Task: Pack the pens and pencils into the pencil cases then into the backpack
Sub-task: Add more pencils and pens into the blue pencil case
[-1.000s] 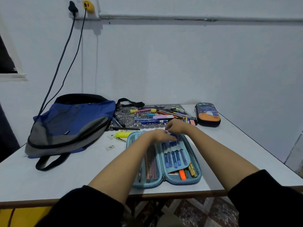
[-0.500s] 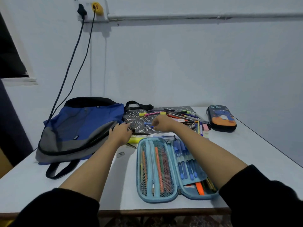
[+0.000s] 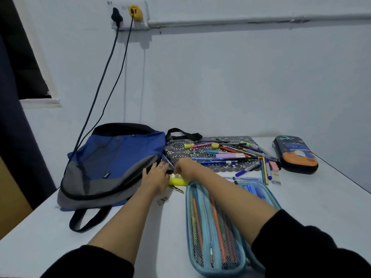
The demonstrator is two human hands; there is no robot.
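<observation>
Lying open at 6 o'clock, the blue pencil case [image 3: 188, 227] holds pencils. At 11 o'clock your left grip [image 3: 156, 177], fingers straight, sits just beside the backpack [image 3: 112, 167]. Your right grip [image 3: 185, 166] curls next to it, and I cannot tell whether it holds anything. Loose pens [image 3: 230, 156] lie at 12 o'clock.

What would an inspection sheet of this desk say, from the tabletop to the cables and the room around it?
Surface: white table, patterned mat at its back.
Job's things: blue-grey backpack lying at left; light-blue pencil case open, pencils under its mesh; dark pencil case closed, far right; loose pens heaped on the mat; yellow highlighter near the hands.
Clutter: pink eraser, small scrap on the table.
Hands: left hand, fingers stretched, at the backpack's edge; right hand beside it, fingers curled down, grip cannot be told.
Cables: two dark cables hang from wall plugs down behind the backpack.
Surroundings: pale wall, pipe along it, dark window opening at left.
</observation>
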